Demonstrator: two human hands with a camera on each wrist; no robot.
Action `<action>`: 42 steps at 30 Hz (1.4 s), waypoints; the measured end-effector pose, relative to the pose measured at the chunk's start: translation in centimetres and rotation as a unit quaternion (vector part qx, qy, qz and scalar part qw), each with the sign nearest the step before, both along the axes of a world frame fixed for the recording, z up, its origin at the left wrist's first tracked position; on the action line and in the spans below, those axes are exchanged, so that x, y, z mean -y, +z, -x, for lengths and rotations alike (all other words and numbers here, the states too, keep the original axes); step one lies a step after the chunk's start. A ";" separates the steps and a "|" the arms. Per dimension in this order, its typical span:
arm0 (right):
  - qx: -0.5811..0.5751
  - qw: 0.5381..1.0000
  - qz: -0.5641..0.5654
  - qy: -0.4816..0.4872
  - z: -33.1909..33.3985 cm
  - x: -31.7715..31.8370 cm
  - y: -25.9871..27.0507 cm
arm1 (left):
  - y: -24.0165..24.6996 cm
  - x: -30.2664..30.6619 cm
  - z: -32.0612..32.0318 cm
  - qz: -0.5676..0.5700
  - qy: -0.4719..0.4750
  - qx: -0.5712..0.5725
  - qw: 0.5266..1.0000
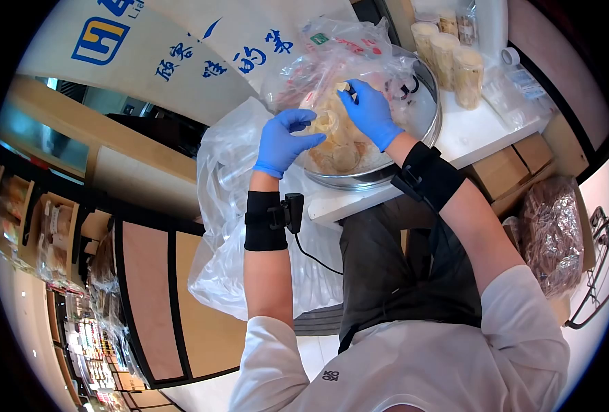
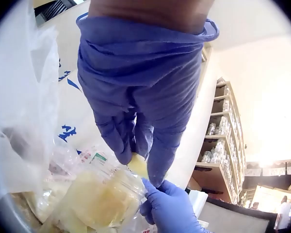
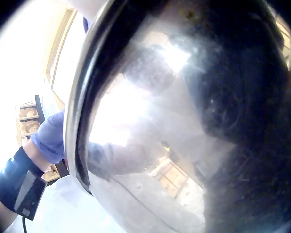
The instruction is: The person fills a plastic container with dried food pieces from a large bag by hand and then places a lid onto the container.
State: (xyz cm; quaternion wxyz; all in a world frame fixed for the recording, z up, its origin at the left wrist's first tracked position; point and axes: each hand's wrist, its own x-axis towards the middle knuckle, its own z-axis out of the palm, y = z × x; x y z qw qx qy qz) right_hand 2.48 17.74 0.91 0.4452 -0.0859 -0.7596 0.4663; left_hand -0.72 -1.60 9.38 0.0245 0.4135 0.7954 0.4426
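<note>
"Desk (image 1: 479,134), white and flat: what stands on it, and where?"

"One round, shiny metal basin (image 1: 431,130) sits near its edge. Beyond the basin, at least four clear cylindrical containers (image 1: 467,79) with pale yellow contents stand close together."

"And the room around it?"

"Wooden shelves (image 1: 47,233) with packaged goods stand to the left. One large white banner (image 1: 201,41) with blue lettering spreads behind the basin, and brown cardboard boxes (image 1: 503,168) are beside and below the desk."

"Which textures can you make out?"

"One big, crumpled translucent plastic sheet (image 1: 232,199) hangs by the desk's near side. Thin, glossy clear bags (image 1: 366,51) with red and green print lie wrinkled in and over the basin, around soft-looking pale yellow contents (image 1: 328,123)."

"How many hands, and what are they doing?"

"Two, both in blue gloves. The right hand (image 1: 371,117) pinches one small pale yellow piece (image 1: 343,87) in its fingers, above the bags in the basin. The left hand (image 1: 284,142) has its thumb and fingers apart, slightly bent, right beside the contents; I cannot tell whether they touch."

"Anything on the wrists?"

"Two black fabric bands (image 1: 266,221), one on each, with small black devices (image 1: 293,213) attached."
</note>
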 end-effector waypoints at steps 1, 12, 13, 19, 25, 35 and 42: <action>0.000 1.000 -0.001 0.000 0.0 0.1 0.0 | 0.0 0.0 -0.1 0.025 0.009 -0.023 0.999; 0.043 0.999 -0.006 0.008 -0.4 0.0 0.4 | 0.0 -0.4 -0.2 0.053 0.073 -0.083 0.992; 0.040 0.999 -0.009 0.005 -0.3 0.0 0.3 | 0.0 -0.4 -0.1 0.037 0.077 -0.057 0.995; 0.035 0.999 -0.007 0.005 -0.3 0.1 0.2 | -0.3 -0.6 0.4 0.031 0.042 -0.016 0.999; 0.041 0.999 -0.004 0.009 -0.1 0.0 0.2 | -0.4 -0.8 1.2 0.085 0.039 -0.033 0.995; 0.042 0.999 -0.013 0.002 -0.2 0.0 0.3 | 1.5 -1.0 1.1 0.262 0.023 -0.048 0.964; 0.043 0.999 0.001 0.008 -0.1 0.0 0.2 | 1.0 -1.1 -0.8 0.219 0.038 -0.081 0.972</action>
